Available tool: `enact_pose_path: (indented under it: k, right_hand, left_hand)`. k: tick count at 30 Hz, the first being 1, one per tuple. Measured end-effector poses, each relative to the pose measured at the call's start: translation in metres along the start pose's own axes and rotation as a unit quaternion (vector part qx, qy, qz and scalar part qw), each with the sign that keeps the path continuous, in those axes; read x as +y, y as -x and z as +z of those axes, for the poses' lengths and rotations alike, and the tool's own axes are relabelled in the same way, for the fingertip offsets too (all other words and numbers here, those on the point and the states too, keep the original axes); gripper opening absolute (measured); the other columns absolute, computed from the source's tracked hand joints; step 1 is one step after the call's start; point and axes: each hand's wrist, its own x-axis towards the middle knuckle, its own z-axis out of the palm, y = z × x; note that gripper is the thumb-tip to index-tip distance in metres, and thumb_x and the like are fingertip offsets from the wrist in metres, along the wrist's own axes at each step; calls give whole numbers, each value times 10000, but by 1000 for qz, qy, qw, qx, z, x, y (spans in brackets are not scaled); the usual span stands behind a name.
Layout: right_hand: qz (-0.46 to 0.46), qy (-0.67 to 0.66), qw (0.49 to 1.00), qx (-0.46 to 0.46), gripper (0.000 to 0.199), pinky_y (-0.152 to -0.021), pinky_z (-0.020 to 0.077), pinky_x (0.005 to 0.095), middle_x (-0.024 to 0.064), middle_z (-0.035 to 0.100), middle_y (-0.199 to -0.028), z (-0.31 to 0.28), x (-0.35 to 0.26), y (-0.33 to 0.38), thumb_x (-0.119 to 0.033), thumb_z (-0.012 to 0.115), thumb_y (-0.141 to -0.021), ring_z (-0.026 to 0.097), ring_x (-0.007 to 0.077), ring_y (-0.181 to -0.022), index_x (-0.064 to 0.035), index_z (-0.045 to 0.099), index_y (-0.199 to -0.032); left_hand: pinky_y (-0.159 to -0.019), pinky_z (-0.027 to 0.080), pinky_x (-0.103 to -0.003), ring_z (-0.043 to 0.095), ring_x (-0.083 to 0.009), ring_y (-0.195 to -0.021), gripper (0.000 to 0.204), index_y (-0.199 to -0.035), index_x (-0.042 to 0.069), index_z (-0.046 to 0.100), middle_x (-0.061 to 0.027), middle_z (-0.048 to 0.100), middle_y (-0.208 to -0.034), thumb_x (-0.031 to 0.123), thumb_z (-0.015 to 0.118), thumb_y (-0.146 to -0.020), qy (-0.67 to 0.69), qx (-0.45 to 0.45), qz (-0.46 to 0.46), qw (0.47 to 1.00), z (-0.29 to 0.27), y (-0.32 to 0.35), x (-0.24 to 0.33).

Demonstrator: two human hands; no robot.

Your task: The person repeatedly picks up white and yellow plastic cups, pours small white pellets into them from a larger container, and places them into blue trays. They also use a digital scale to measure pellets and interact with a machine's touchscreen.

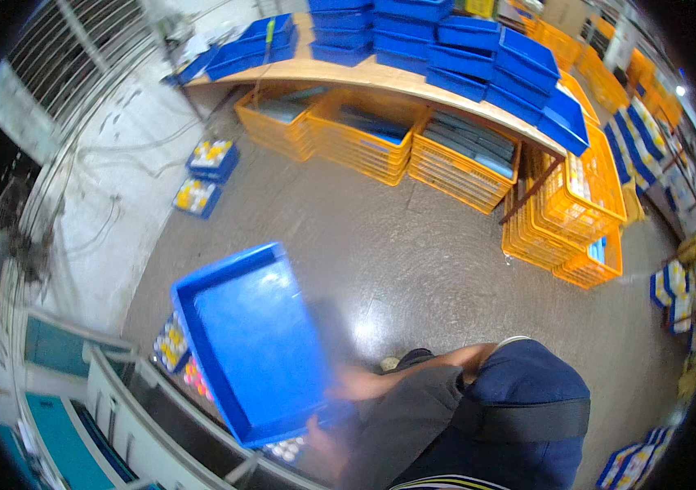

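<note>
A blue plastic tray [254, 347], rectangular with low walls and nothing in it, hangs tilted in front of me at the left. My right hand [356, 381] reaches across and grips its right side. Near the tray's lower right corner, my left hand [325, 443] is closed on the edge. Both hands are smeared by motion, and some fingers are hidden. Partly covered by the tray are a blue tray of yellow and white items [171, 343], some pink and orange items [196, 377] and a group of white round items [286, 448].
A wooden table [307, 69] at the back carries stacked blue trays [401, 37]. Beneath it stand orange crates [364, 135]; more orange crates [564, 212] are stacked at its right end. Two filled blue trays [205, 180] sit by the left wall. Grey-teal machinery [119, 408] borders the lower left.
</note>
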Motion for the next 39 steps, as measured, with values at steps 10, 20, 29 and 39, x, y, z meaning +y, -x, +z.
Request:
enact_pose_path:
  k: [10,20,29,39]
  right_hand:
    - [218,-164,820,504,252,-592,458,399,130,626,-699,-244,113,-25,-183,592,-875,579,186,-652,66,636,-871]
    - [118,-49,803,582,252,-603,480,388,136,627,-666,-553,75,-127,-180,553,-863,605,192,-620,49,637,-927]
    - [9,-34,888,457,267,-678,481,407,181,632,-742,-736,25,-418,-224,561,-913,628,273,-703,28,630,-965]
    - [-7,187,924,333,364,-822,516,485,291,648,-900,-1004,-122,-865,-243,528,-879,638,452,-914,71,647,-1019]
  left_hand:
    - [-796,493,-320,617,-179,-908,258,-1113,-9,645,-124,687,-1025,148,662,-910,-190,-444,26,875,304,-105,102]
    - [-869,496,-354,654,-233,-994,329,-1203,-6,620,-177,706,-1041,179,614,-931,-431,-426,135,784,529,-331,169]
    - [-968,448,-400,573,-283,-1170,363,-1256,-22,581,-207,600,-1297,156,579,-940,-379,-465,247,761,692,-550,183]
    - [-806,534,-347,676,-252,-968,337,-1172,-97,603,-189,704,-1042,132,612,-924,-271,-124,34,954,670,-693,279]
